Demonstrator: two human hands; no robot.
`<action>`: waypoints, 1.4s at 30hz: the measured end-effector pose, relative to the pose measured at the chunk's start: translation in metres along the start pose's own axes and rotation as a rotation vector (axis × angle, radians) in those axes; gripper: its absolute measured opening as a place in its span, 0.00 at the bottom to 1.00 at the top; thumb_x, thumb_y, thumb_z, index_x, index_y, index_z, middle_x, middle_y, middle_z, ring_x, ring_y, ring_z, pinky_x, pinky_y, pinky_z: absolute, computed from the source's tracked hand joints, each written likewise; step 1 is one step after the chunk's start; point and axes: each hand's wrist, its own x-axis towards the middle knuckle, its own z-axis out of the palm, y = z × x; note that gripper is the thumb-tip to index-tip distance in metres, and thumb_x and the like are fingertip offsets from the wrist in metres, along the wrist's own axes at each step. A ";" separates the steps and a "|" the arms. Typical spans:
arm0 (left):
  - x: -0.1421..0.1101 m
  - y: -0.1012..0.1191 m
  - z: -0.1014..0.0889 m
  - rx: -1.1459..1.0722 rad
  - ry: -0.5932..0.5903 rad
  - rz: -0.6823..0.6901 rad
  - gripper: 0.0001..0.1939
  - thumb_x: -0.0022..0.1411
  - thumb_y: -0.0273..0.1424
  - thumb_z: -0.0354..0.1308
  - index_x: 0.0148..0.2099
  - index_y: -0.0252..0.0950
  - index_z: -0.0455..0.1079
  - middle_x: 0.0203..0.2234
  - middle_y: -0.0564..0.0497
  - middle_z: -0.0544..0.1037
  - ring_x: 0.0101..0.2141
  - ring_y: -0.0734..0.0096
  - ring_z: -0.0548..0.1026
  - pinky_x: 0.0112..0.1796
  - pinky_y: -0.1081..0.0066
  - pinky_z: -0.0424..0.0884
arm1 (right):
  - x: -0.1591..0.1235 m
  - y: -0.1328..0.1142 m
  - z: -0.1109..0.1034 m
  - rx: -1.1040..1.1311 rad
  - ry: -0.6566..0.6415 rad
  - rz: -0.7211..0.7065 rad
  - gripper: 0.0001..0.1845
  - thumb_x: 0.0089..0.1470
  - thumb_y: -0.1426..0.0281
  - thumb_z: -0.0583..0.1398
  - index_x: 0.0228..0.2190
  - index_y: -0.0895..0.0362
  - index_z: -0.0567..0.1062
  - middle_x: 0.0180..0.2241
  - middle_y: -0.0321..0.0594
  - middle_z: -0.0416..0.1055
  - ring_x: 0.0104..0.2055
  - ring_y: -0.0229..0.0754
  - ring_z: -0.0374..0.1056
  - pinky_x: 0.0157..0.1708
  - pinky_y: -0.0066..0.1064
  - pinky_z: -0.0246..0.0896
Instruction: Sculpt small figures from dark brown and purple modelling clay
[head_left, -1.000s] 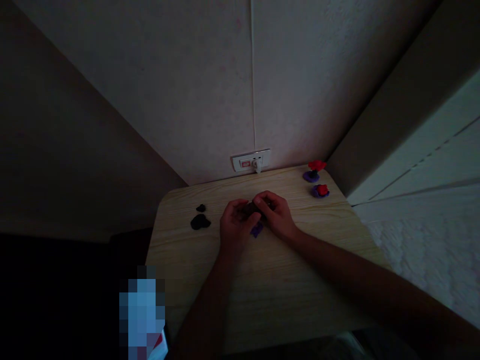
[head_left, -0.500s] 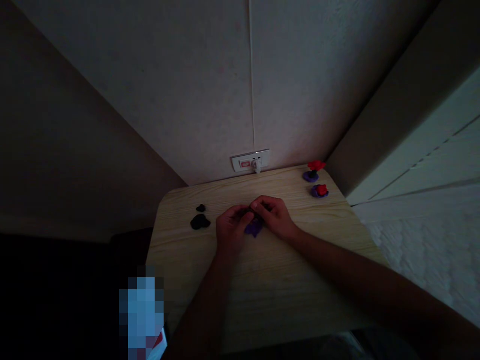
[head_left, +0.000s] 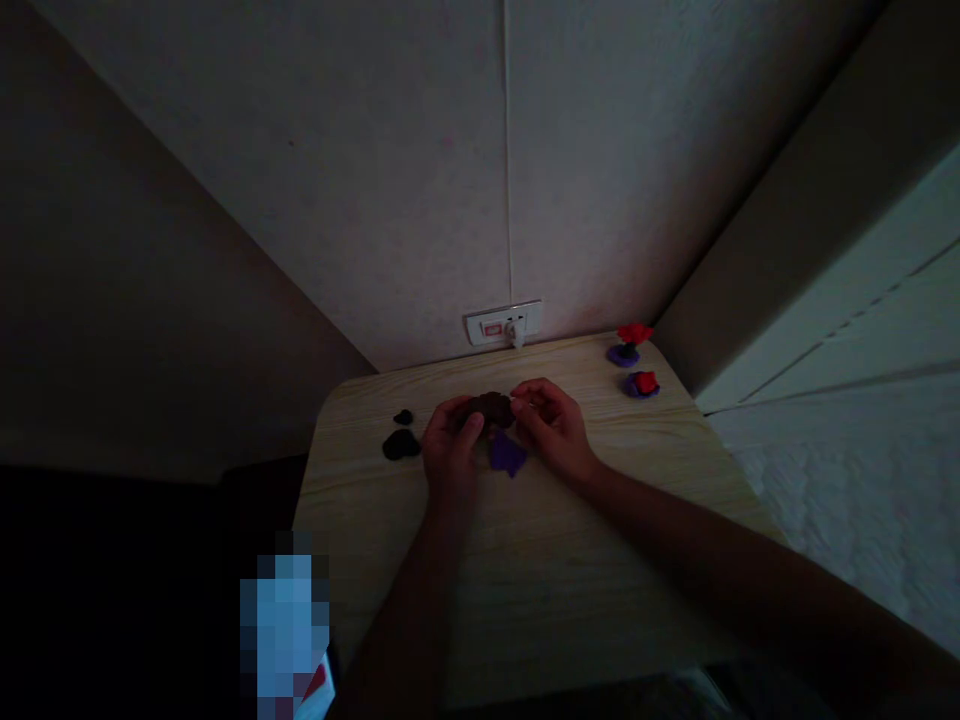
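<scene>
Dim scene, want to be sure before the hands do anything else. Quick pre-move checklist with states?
1. Left hand holds the dark brown piece: ok, thumb on its near side.
2. Right hand grips the same piece: cannot tell; fingertips at its right edge, contact unclear.
3. Purple piece separate from the brown one: cannot tell; they meet in this view.
4. Larger black piece well clear of the left hand: not ok, right beside it.
5. Red-and-purple pieces clear of both hands: ok, near the table's far right corner.
6. Lighting good for fine detail: not ok, dark.
</scene>
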 end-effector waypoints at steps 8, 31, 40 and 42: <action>-0.002 -0.002 -0.006 0.077 -0.122 0.027 0.21 0.52 0.31 0.72 0.50 0.40 0.79 0.42 0.47 0.84 0.43 0.64 0.81 0.47 0.68 0.74 | -0.003 -0.001 -0.004 -0.160 -0.057 -0.050 0.18 0.59 0.54 0.62 0.42 0.54 0.76 0.20 0.32 0.65 0.19 0.34 0.58 0.18 0.27 0.50; -0.006 0.006 -0.006 0.064 -0.266 0.006 0.19 0.50 0.34 0.74 0.45 0.40 0.78 0.39 0.48 0.82 0.41 0.66 0.80 0.44 0.67 0.75 | -0.011 -0.006 -0.007 -0.621 -0.167 -0.412 0.17 0.52 0.61 0.67 0.40 0.58 0.76 0.31 0.40 0.75 0.30 0.40 0.69 0.30 0.30 0.65; -0.003 0.009 -0.010 0.160 -0.375 0.062 0.21 0.55 0.39 0.71 0.51 0.40 0.78 0.42 0.46 0.79 0.44 0.63 0.77 0.46 0.66 0.72 | -0.012 -0.012 -0.007 -0.594 -0.267 -0.450 0.12 0.58 0.60 0.62 0.35 0.58 0.74 0.25 0.34 0.67 0.26 0.37 0.62 0.26 0.28 0.56; -0.002 0.009 -0.012 0.165 -0.363 0.063 0.17 0.54 0.37 0.71 0.46 0.40 0.79 0.39 0.48 0.79 0.42 0.64 0.77 0.45 0.67 0.73 | -0.012 -0.012 -0.007 -0.582 -0.273 -0.447 0.12 0.59 0.60 0.61 0.33 0.57 0.73 0.24 0.34 0.66 0.26 0.37 0.61 0.26 0.28 0.55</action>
